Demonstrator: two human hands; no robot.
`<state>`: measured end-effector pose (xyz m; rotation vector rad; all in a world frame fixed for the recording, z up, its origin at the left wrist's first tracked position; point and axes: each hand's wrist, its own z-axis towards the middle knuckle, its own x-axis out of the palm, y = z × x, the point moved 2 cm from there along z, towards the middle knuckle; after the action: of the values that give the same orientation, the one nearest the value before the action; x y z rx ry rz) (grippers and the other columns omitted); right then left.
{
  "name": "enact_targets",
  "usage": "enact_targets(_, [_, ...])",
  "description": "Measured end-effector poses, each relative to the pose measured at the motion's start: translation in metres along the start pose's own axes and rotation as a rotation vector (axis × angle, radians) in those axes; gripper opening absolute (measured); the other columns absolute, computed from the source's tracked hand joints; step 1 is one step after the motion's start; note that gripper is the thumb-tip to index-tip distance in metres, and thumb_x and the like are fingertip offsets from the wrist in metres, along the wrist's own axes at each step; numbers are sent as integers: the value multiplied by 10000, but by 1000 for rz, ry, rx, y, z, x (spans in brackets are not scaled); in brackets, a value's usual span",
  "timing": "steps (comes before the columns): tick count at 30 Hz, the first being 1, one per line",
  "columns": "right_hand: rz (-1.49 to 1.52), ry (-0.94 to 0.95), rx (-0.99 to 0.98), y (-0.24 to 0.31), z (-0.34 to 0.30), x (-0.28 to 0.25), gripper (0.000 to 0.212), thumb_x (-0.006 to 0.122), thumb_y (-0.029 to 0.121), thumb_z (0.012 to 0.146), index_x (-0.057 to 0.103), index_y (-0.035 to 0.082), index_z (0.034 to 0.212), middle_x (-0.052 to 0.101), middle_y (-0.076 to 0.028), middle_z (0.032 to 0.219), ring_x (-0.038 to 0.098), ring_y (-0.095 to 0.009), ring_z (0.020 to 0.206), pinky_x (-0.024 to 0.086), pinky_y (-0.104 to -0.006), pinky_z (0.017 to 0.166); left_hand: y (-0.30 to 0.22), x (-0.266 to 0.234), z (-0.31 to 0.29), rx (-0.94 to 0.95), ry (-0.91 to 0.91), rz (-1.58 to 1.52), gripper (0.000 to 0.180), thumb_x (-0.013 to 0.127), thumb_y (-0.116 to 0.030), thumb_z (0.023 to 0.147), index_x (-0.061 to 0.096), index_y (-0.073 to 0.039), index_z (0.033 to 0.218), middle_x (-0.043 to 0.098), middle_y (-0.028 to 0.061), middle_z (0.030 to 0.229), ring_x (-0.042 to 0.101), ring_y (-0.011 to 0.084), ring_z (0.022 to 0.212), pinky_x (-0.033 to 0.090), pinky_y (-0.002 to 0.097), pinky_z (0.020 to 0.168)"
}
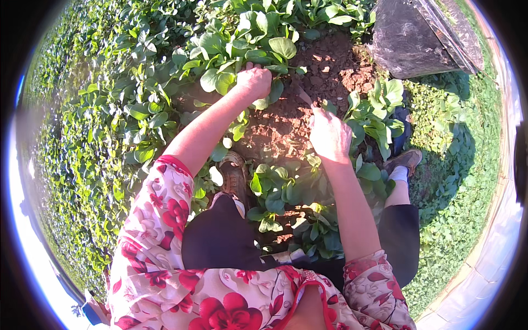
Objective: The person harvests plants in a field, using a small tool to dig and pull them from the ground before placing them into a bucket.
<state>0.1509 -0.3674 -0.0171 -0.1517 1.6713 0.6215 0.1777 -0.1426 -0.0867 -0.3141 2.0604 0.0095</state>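
My left hand [254,82] is closed at the lower leaves of a leafy green plant [242,47], which looks like bok choy; its fingertips are partly hidden among the leaves. To the right, my right hand [330,133] is wrapped round the handle of a knife. The knife's short blade [303,95] points up and left over the bare soil, toward the plant at my left hand, with a gap between them. Beside my right hand, more cut or standing greens [379,113] lie in a bunch; I cannot tell whether they are rooted.
A dark, dirt-smeared plastic container [410,41] stands at the upper right. Reddish-brown soil [275,129] runs between my hands. Greens [275,190] sit between my feet, near my left shoe [235,176] and right shoe [404,160]. Dense leaves [110,121] cover the left side.
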Motion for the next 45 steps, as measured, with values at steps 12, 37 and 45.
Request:
enact_targets(12, [291, -176, -17, -8, 57, 20, 166, 545, 158, 838, 661, 144, 956, 659, -115, 781, 643, -308, 710, 505, -378, 602, 51, 36, 90, 233, 55, -606, 517, 687, -217, 705, 576, -104, 1197, 625, 154, 1092, 595, 274, 1019, 473, 358, 890])
enact_targets(37, [355, -200, 184, -13, 41, 70, 107, 600, 146, 765, 628, 122, 866, 614, -84, 666, 609, -275, 633, 502, -391, 571, 13, 61, 86, 44, -183, -440, 251, 582, -231, 844, 610, -98, 1054, 598, 94, 1114, 584, 246, 985, 493, 386, 769])
enact_targets(45, [500, -206, -63, 18, 52, 29, 105, 583, 100, 739, 637, 136, 822, 662, -52, 739, 650, -276, 696, 510, -369, 610, 34, 27, 55, -45, -255, 149, 394, 584, -312, 831, 566, -85, 1153, 611, 106, 1035, 600, 221, 957, 484, 341, 798])
